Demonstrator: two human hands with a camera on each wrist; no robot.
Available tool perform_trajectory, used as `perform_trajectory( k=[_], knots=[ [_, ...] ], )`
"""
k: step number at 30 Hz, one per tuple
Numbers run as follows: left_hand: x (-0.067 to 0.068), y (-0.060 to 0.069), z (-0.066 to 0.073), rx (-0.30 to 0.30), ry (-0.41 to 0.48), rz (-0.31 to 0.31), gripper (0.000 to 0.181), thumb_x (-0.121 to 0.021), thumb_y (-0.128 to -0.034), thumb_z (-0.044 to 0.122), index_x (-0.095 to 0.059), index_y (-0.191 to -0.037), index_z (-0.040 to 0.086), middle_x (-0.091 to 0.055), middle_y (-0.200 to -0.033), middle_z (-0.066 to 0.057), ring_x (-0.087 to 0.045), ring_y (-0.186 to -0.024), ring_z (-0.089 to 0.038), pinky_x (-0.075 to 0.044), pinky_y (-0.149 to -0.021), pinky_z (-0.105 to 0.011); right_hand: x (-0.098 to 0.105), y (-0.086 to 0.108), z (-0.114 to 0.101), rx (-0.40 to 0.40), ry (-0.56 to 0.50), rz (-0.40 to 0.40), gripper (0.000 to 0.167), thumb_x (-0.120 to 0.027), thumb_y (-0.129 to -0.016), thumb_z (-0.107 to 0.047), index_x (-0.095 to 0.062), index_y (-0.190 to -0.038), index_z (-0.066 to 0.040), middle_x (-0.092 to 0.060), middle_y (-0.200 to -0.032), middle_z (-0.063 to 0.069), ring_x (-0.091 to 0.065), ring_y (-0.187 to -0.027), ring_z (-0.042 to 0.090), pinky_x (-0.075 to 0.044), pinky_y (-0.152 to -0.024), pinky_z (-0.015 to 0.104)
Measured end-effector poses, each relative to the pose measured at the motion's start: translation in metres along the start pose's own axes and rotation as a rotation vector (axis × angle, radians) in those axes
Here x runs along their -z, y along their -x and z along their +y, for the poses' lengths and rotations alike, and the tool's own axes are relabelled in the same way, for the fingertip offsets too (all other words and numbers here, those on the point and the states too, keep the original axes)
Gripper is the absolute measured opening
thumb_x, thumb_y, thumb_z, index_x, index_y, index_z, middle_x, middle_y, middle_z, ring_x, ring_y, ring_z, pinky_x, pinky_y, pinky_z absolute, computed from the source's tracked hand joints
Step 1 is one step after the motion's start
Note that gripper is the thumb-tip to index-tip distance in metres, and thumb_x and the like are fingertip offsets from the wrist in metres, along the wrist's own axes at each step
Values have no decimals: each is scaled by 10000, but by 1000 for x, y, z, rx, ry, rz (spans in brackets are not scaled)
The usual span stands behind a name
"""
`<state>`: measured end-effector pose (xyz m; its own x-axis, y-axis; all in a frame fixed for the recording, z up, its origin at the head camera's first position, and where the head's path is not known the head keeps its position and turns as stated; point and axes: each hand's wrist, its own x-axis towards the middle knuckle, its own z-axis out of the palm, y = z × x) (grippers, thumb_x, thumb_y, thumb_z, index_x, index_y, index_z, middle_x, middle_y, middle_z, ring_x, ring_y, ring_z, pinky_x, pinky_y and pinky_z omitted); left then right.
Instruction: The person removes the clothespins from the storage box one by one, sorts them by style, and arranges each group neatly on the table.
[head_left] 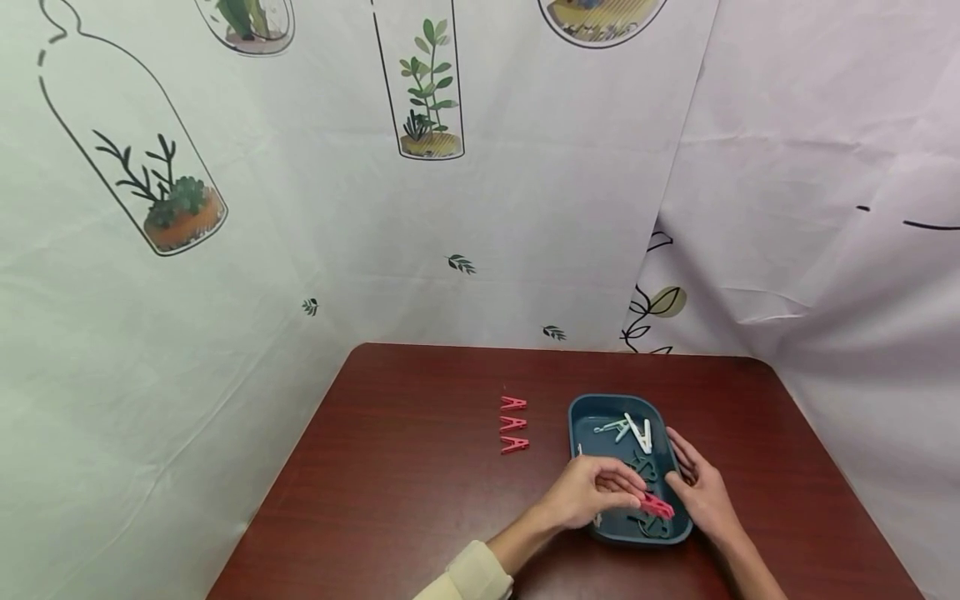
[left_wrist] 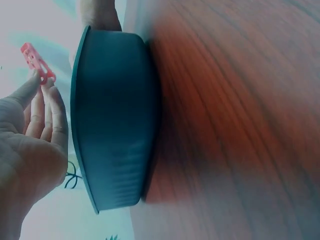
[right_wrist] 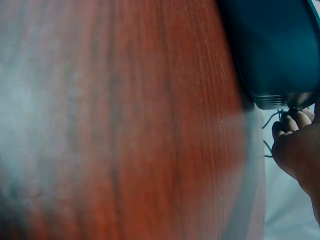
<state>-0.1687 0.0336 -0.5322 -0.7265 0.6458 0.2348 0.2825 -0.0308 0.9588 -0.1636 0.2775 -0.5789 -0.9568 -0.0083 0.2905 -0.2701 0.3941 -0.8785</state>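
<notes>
My left hand [head_left: 592,493] pinches a red clothespin [head_left: 657,506] between thumb and fingertips, held over the near part of a dark blue tray [head_left: 573,429]. The left wrist view shows the same clothespin [left_wrist: 36,62] above the level of the tray's rim. At the tray's right side, my right hand [head_left: 707,493] grips the edge, thumb at the rim and fingers along the outer wall. Inside the tray lie white clothespins [head_left: 637,433] toward the far end and dark green clothespins [head_left: 642,467] nearer, partly hidden by my left hand.
Three red clothespins [head_left: 513,423] lie in a column on the brown table [head_left: 405,467], left of the tray. A white cloth [head_left: 525,208] printed with plants in jars hangs behind the table and along its sides.
</notes>
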Motion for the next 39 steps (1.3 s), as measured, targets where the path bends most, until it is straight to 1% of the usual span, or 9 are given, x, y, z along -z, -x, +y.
perform_trajectory(
  k=[4,8,11,15,18,22,27,34,39],
  knots=[
    [9,2,3,-37,-1,58,153,-783,-954,21,-773,-1102,-18,-801,-981,-123,-708,-813,22,-616,-756,-247,0,0,2,17,-6,7,691,-614,-935,173,-410,-1586,63,-464,-1535,344,-430,-1271,-157,-376,-953,28],
    [19,7,5,-57,27,97,156,-788,-946,10,-768,-1099,-14,-790,-985,-153,-742,-808,-97,-620,-757,-260,-1,-1,3,11,4,8,692,-615,-936,171,-411,-1587,59,-466,-1539,338,-422,-1270,-172,-361,-960,24],
    [26,10,8,-56,10,122,153,-790,-946,15,-768,-1097,-3,-790,-986,-141,-737,-806,-112,-619,-760,-259,0,-1,3,-5,9,5,693,-612,-939,163,-407,-1592,52,-464,-1548,331,-417,-1269,-177,-357,-959,19],
    [36,16,14,-32,-31,164,140,-796,-948,33,-775,-1084,11,-793,-954,-88,-701,-790,-40,-609,-748,-242,0,0,0,-20,5,0,695,-611,-940,158,-398,-1594,56,-455,-1555,334,-420,-1264,-176,-357,-956,14],
    [44,21,14,-31,-57,196,132,-798,-948,41,-775,-1075,14,-791,-936,-98,-698,-781,-39,-620,-735,-277,0,0,-1,-14,-4,3,692,-609,-938,163,-398,-1590,66,-453,-1549,341,-430,-1263,-169,-371,-951,21],
    [55,30,11,-53,-112,242,130,-812,-937,53,-776,-1059,25,-789,-942,-127,-722,-766,-129,-624,-718,-297,0,0,-1,-9,-12,2,690,-600,-941,168,-395,-1592,65,-452,-1547,341,-443,-1267,-148,-401,-930,28],
    [70,43,4,-65,-237,298,106,-829,-925,106,-779,-1015,82,-786,-913,-59,-737,-743,-243,-604,-684,-245,0,0,0,-16,-13,-2,691,-600,-953,156,-387,-1602,49,-446,-1554,336,-444,-1267,-138,-418,-907,29],
    [89,61,-10,-80,-382,373,104,-828,-926,154,-771,-987,92,-782,-888,-2,-703,-728,-65,-610,-670,-256,0,1,2,26,-14,3,694,-605,-943,165,-394,-1596,59,-455,-1537,351,-438,-1276,-144,-415,-914,29],
    [101,73,-21,-75,-445,441,105,-838,-913,144,-769,-979,102,-779,-882,10,-697,-749,-30,-614,-669,-272,-1,1,0,19,-3,2,693,-604,-945,158,-392,-1597,57,-452,-1544,353,-430,-1282,-145,-392,-942,25]
  ],
)
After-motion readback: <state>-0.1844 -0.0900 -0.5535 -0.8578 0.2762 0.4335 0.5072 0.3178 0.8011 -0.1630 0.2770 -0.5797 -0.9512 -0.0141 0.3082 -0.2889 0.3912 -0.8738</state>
